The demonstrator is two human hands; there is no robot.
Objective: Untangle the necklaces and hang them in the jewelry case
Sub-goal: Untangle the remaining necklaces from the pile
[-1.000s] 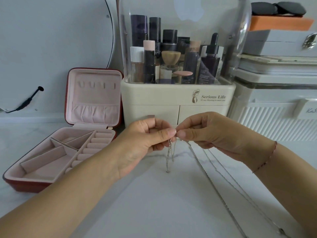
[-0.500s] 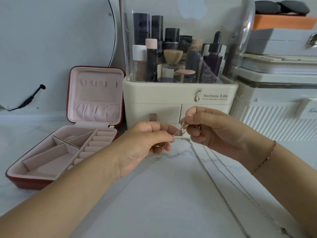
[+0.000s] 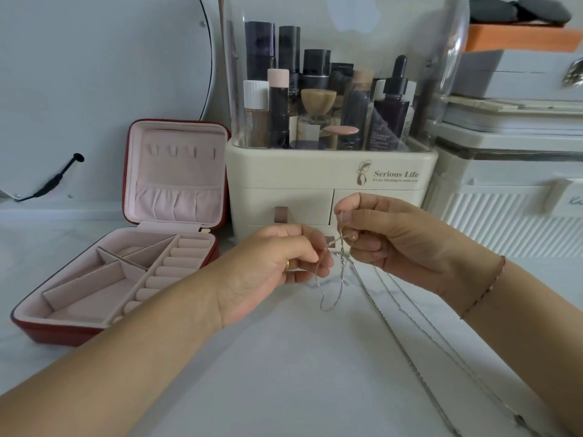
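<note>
A person's left hand [image 3: 277,263] and right hand [image 3: 388,244] work at a knot of thin silver necklaces [image 3: 342,257], held in the air to the right of the open jewelry case [image 3: 176,184]. The left fingers [image 3: 312,253] pinch one strand low. The right fingers [image 3: 362,244] curl round another and hold it higher, apparently to pull the crossing between them open. A slack loop [image 3: 328,298] hangs under the knot. The long ends trail over the white surface [image 3: 284,373], away from the case, probably to keep their weight off the tangle. How many chains are caught up is hard to tell, perhaps two or three. The case stands lid up, its row of hooks [image 3: 181,151] bare and facing the person, ready for a freed chain. A cosmetics organiser [image 3: 315,178] stands just right of the case.
</note>
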